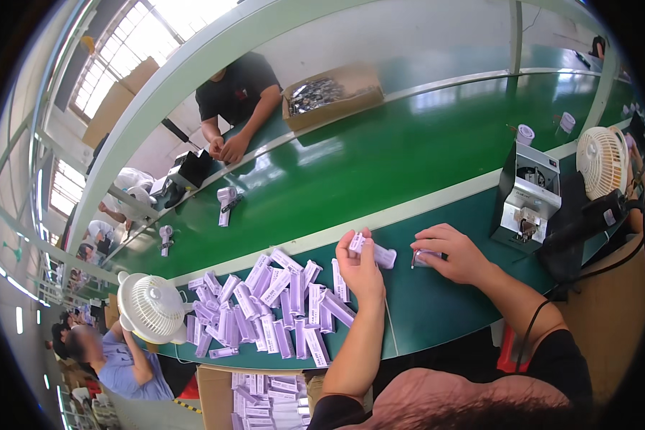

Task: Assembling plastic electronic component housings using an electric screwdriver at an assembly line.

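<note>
My left hand [361, 271] is closed round a lavender plastic casing [385, 256] with a pale printed label, held just above the green tabletop. To its right, my right hand [457, 252] pinches a small lavender piece [428, 259] low over the table. Something thin and dark shows at that piece's left end, too small to make out, and the fingers partly cover the rest. Left of my left hand lies a loose heap of similar lavender casings [247, 308], many with white labels.
An open carton [215, 390] below the table edge holds more lavender pieces. A white fan [150, 308] stands left; another fan [603, 161] and a black-and-metal machine [527, 197] stand right. Beyond the rail, a green conveyor belt [365, 154] carries handheld fans [226, 204]. Co-workers sit opposite and left.
</note>
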Available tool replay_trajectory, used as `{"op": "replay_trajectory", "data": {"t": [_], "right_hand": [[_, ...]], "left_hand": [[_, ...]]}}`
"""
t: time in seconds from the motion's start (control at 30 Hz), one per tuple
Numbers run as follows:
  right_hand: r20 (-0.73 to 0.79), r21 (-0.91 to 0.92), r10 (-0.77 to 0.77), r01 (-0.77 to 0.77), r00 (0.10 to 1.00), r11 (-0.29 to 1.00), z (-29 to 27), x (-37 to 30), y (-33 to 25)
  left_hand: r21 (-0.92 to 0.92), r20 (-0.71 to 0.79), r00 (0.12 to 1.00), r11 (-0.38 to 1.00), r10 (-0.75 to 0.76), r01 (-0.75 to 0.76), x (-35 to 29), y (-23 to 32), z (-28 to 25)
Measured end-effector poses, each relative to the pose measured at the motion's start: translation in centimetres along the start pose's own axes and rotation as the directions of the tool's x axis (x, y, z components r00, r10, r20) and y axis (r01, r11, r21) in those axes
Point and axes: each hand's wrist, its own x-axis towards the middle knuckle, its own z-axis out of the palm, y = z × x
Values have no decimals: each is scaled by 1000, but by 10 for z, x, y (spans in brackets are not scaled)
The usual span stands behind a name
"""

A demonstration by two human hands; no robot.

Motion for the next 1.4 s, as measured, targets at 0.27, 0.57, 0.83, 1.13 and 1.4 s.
{"op": "replay_trajectory", "data": {"t": [0.27,0.57,0.83,1.13,1.4], "right_hand": [[-104,84,51,-42,993,996,20,3,13],[-378,145,162,-115,912,983,31,6,16],[-347,146,161,-117,924,982,35,-4,17],[-72,197,53,-38,996,980,3,-10,30],[296,173,228,-287,928,942,-18,-7,32]], "left_hand": [[-33,-93,995,999,-36,33,3,-1,-6],[-277,-74,959,929,-274,244,13,-5,-12],[-276,40,968,929,-247,249,-4,-7,-4],[-8,292,952,996,92,-94,-21,-6,8],[93,612,745,911,267,-402,-27,-3,14]]}}
